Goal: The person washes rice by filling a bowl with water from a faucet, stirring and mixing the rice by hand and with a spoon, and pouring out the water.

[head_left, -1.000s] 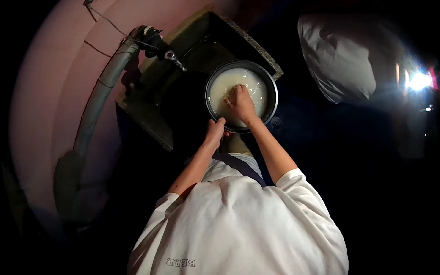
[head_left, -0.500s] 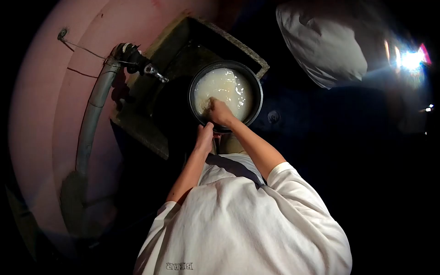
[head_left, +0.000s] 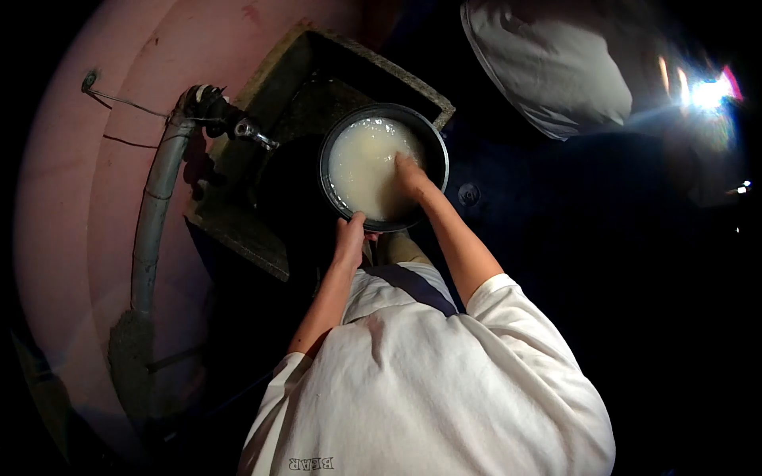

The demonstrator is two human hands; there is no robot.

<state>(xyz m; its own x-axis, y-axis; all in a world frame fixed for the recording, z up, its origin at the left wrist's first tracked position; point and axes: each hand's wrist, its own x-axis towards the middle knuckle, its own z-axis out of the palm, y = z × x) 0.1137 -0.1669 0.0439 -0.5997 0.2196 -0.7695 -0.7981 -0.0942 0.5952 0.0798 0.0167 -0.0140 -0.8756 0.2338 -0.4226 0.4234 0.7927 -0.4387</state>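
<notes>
A round dark pot is held in front of me, with cloudy whitish liquid inside. My left hand grips its near rim, thumb on top and fingers underneath. On the right side of the pot, my right hand dips into the liquid, which hides its fingers. Whatever lies below the milky surface cannot be made out.
Behind the pot is a rough concrete basin. A metal tap on a grey pipe reaches over it from the pink wall. Light fabric and a bright lamp are at upper right.
My right hand has moved from the near left part of the liquid to the right side of the pot. My left hand keeps its grip on the rim.
</notes>
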